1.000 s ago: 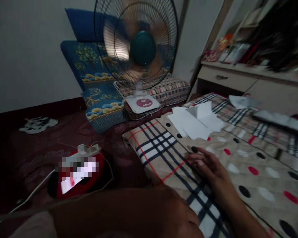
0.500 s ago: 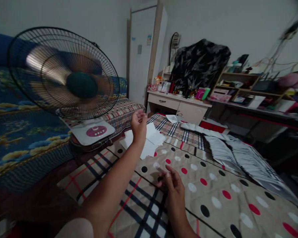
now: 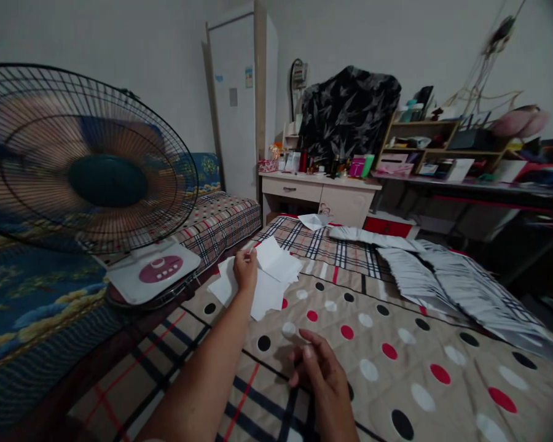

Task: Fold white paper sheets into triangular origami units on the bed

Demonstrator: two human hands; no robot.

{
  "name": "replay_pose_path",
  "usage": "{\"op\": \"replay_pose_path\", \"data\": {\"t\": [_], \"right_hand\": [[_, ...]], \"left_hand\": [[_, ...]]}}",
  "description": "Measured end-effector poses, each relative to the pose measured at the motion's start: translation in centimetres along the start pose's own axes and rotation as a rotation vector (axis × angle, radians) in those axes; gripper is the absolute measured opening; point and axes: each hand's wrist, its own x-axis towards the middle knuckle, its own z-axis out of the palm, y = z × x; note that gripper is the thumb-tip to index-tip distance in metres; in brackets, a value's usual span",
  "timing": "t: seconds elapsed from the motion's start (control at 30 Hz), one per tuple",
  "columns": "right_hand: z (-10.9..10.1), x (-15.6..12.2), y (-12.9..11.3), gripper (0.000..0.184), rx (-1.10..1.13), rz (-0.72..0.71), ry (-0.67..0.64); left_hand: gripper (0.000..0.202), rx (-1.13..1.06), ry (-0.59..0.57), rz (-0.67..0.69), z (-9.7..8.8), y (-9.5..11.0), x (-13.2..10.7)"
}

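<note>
White paper sheets (image 3: 276,264) lie in a loose, overlapping pile on the patterned bedspread. Over the left part of this pile is my left hand (image 3: 246,269), its fingers pinched together at the edge of a sheet; the fingertips are small and partly hidden. My right hand (image 3: 322,374) rests low over the bedspread (image 3: 373,393), nearer to me. Its fingers are loosely curled and apart, and nothing shows between them.
On the left, a fan (image 3: 108,181) with blurred blades stands on a white base (image 3: 154,270). Long rows of stacked folded papers (image 3: 461,288) run along the bed's right side. A single folded sheet (image 3: 313,221) lies at the far edge, before a white desk (image 3: 295,189).
My left hand has come down onto the paper pile, and its fingers have closed. My right hand stays much the same, low over the bedspread. The view has turned slightly right.
</note>
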Motion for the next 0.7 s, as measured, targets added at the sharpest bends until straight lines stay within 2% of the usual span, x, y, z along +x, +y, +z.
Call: {"op": "replay_pose_path", "data": {"t": [0.1, 0.33, 0.6, 0.7], "right_hand": [[0.0, 0.0, 0.0, 0.047, -0.011, 0.012, -0.003], [-0.3, 0.1, 0.3, 0.046, -0.045, 0.042, -0.034], [-0.3, 0.1, 0.1, 0.045, -0.050, 0.052, -0.038], [-0.3, 0.1, 0.0, 0.046, -0.055, 0.061, -0.040]], "left_hand": [[0.035, 0.001, -0.024, 0.013, -0.2, -0.3, 0.2], [0.027, 0.011, -0.028, -0.006, -1.1, -0.7, 0.2], [0.023, 0.040, -0.059, 0.000, -0.4, -1.0, 0.3], [0.014, 0.071, -0.103, 0.033, -0.4, -1.0, 0.1]]}}
